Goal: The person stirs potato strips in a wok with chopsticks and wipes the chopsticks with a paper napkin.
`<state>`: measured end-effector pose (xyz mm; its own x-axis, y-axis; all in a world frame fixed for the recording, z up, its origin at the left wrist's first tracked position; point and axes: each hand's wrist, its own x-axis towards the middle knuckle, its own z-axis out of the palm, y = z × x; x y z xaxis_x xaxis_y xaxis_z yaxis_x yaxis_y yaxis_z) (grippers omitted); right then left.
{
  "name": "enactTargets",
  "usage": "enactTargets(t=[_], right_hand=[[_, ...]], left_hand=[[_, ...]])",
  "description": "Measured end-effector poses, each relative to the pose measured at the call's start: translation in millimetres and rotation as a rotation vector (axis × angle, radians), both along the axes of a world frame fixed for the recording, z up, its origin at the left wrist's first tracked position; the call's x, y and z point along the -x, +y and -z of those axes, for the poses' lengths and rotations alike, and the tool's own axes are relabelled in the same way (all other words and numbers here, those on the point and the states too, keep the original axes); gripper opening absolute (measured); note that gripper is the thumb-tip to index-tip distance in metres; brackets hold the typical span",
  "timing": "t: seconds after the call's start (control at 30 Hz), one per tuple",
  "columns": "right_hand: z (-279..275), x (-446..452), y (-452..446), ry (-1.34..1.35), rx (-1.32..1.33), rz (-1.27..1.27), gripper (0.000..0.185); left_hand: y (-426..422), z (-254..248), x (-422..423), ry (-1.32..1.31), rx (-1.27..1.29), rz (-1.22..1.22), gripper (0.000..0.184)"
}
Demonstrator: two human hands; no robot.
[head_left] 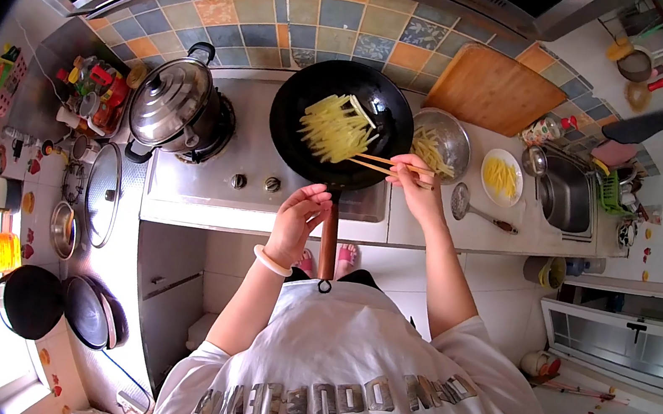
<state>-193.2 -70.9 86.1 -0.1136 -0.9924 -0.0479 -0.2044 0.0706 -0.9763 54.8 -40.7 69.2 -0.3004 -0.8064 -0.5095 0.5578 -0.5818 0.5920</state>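
Between the thumb and fingers of my right hand (413, 183) is a pair of chopsticks (373, 163), their tips at the edge of the pale yellow strips. These strips, which look like cut potato (334, 129), lie heaped in a black wok (290, 108) on the stove. My left hand (303, 211) is beside the upper end of the wok's wooden handle (329, 241), fingers loosely bent and partly apart. I see nothing held in it. Right of the wok, a metal bowl (452, 131) contains more strips. A white plate (499, 197) bears yellow strips too.
A lidded steel pot (170, 104) stands on the left burner. Right of the wok lie a slotted spoon (461, 200) and a leaning cutting board (492, 90). The sink (569, 194) is farther right. Jars and bottles (97, 94) crowd the left corner.
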Motion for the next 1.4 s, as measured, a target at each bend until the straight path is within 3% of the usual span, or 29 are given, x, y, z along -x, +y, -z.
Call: enactTargets(t=[0.47, 0.77, 1.07, 1.4], right_hand=[[8.8, 10.2, 4.5, -0.104, 0.044, 0.032, 0.018], [31.2, 11.6, -31.6, -0.014, 0.291, 0.201, 0.017], [64.7, -2.0, -61.4, -0.047, 0.286, 0.231, 0.022], [53.1, 13.4, -43.4, -0.072, 0.267, 0.237, 0.021]], left_hand=[[0.6, -0.4, 1.1, -0.003, 0.011, 0.017, 0.029], [-3.2, -6.0, 5.8, -0.052, 0.038, 0.033, 0.029], [2.8, -6.5, 7.8, -0.064, 0.018, 0.028, 0.028], [3.2, -5.0, 6.0, -0.044, 0.035, 0.012, 0.027]])
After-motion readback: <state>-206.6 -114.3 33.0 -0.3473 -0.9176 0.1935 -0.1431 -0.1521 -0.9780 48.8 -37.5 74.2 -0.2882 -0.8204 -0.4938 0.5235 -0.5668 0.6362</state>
